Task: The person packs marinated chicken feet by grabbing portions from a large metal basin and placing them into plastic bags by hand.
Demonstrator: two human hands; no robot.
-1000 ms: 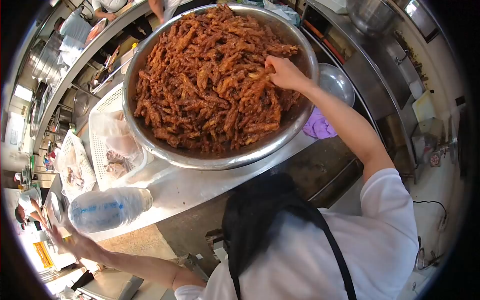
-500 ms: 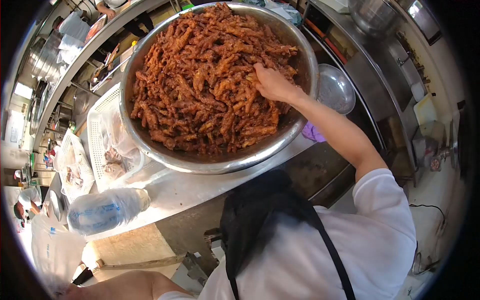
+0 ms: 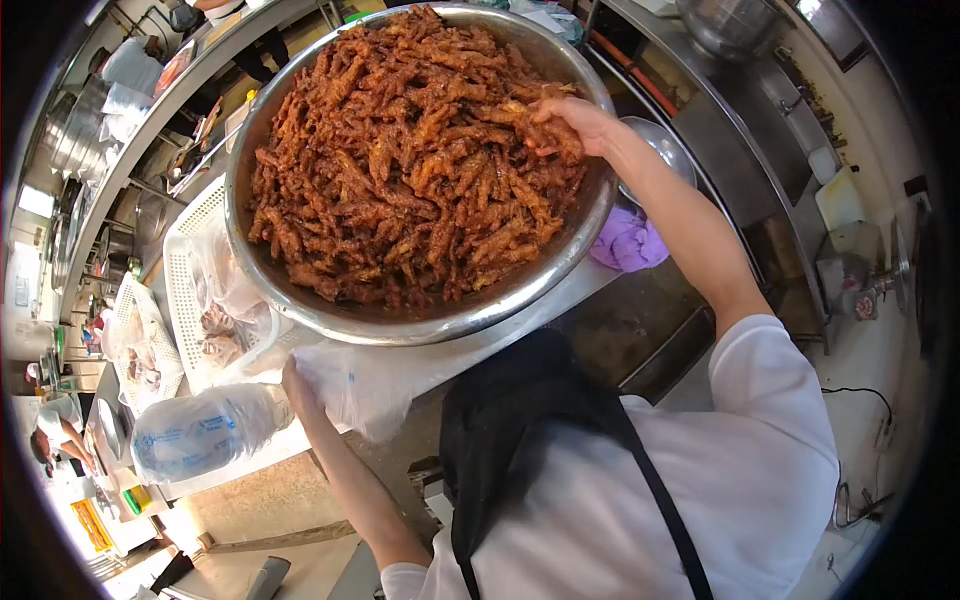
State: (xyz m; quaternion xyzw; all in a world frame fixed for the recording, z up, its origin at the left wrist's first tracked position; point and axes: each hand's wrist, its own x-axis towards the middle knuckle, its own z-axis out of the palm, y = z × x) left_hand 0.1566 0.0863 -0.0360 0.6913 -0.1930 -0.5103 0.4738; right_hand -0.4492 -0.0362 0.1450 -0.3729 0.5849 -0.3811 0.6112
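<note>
A large metal bowl [image 3: 440, 331] is heaped with reddish-brown, sauce-coated chicken feet [image 3: 400, 170]. At the bowl's right side, my right hand [image 3: 582, 124] is closed with its fingers curled around chicken feet at the edge of the heap. My left hand [image 3: 297, 380] is below the bowl's front rim, pinching a thin clear plastic bag [image 3: 365, 388] that hangs loosely to its right over the table edge. Just left of that hand lies a bundle of clear plastic bags [image 3: 195, 432] with blue print.
White plastic baskets [image 3: 185, 300] holding bagged food stand left of the bowl. A purple cloth or bag [image 3: 630, 240] and a metal basin [image 3: 660, 145] are at the right. Metal shelving and counters surround the table [image 3: 470, 358]. Other people work at the far left.
My left hand has come from the lower left to the table's front edge, bringing the plastic bag with it. My right hand has moved right and up, toward the bowl's rim.
</note>
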